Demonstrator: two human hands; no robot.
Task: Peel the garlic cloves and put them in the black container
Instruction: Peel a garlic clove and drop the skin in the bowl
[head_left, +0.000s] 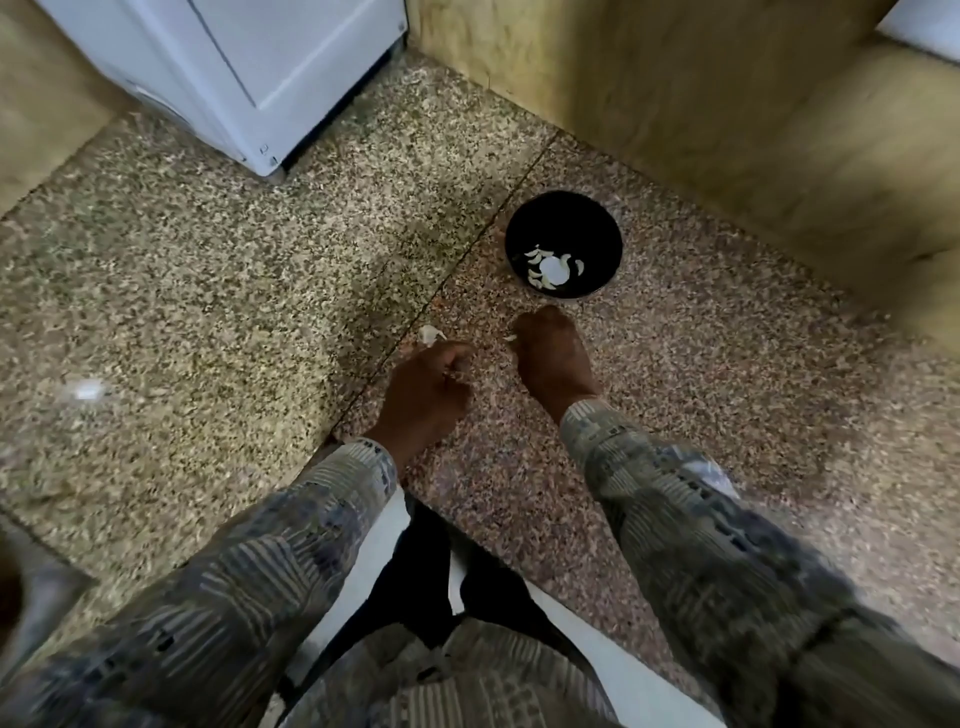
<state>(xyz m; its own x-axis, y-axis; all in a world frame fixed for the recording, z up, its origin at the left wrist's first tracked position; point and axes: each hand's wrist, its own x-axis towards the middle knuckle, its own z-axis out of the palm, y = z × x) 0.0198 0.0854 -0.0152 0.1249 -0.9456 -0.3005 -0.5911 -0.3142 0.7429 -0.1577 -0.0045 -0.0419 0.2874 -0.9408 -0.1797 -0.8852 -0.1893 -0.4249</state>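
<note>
The black container stands on the speckled floor, with several peeled white garlic cloves lying in its bottom. Just in front of it my right hand is curled, and a small white garlic clove shows at its fingertips. My left hand is to the left, fingers curled; what it holds is hidden. A white piece of garlic lies on the floor just beyond my left hand.
A white appliance stands at the back left. A yellowish wall runs behind and to the right of the container. A white scrap lies on the floor at left. The white seat under me shows at the bottom.
</note>
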